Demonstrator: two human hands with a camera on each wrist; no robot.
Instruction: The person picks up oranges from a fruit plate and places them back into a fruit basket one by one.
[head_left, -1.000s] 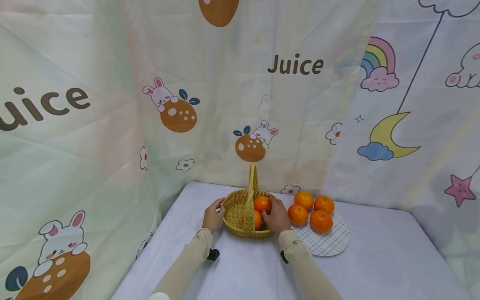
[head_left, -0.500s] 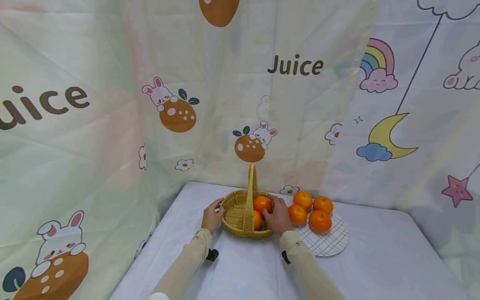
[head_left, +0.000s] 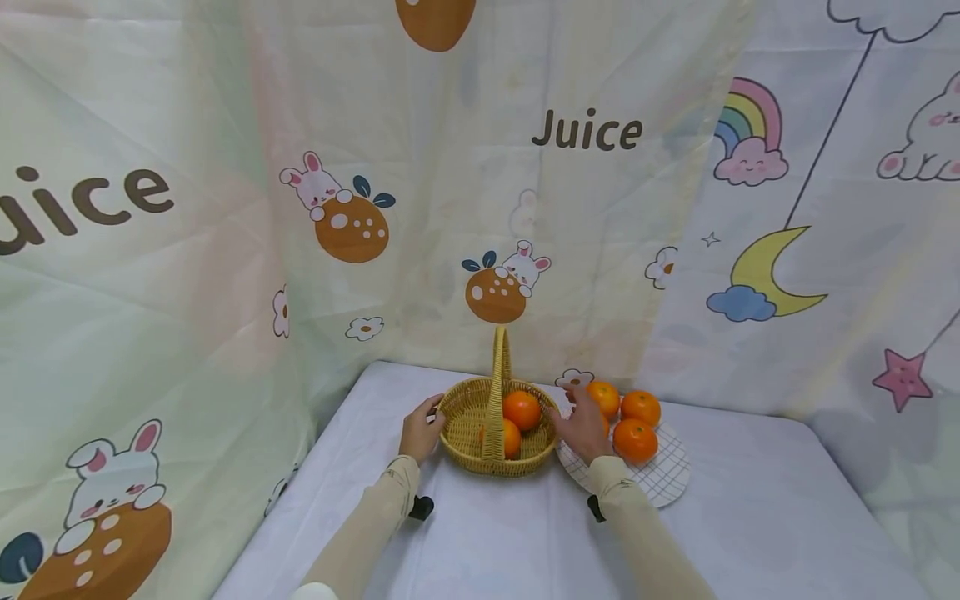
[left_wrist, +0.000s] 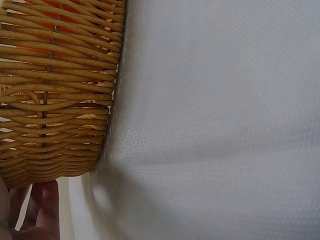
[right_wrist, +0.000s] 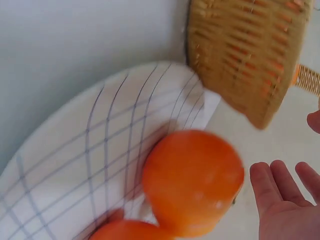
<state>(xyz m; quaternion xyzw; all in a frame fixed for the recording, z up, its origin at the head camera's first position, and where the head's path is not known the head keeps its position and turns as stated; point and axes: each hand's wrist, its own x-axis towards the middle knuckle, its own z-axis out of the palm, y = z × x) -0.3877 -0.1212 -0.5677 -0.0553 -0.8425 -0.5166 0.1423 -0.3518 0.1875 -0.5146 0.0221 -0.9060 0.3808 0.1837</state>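
A yellow wicker basket (head_left: 465,417) with an upright handle stands on the table, two oranges (head_left: 522,410) inside its right half. My left hand (head_left: 421,429) holds the basket's left rim; in the left wrist view its fingers (left_wrist: 47,207) touch the woven end. My right hand (head_left: 585,427) is between basket and plate, holding nothing, fingers spread. In the right wrist view its fingertips come close beside an orange (right_wrist: 192,180) without visible grip. Several oranges (head_left: 635,441) lie on a round checked plate (head_left: 667,475); the right hand partly hides one.
A white cloth (head_left: 495,542) covers the table. Printed curtains (head_left: 420,167) rise behind and at both sides, close to the table's back edge. The basket's handle (head_left: 495,417) arches over its middle.
My right hand has let go of the orange in the basket and moved right over the rim toward the plate's oranges. The left hand stays at the basket.
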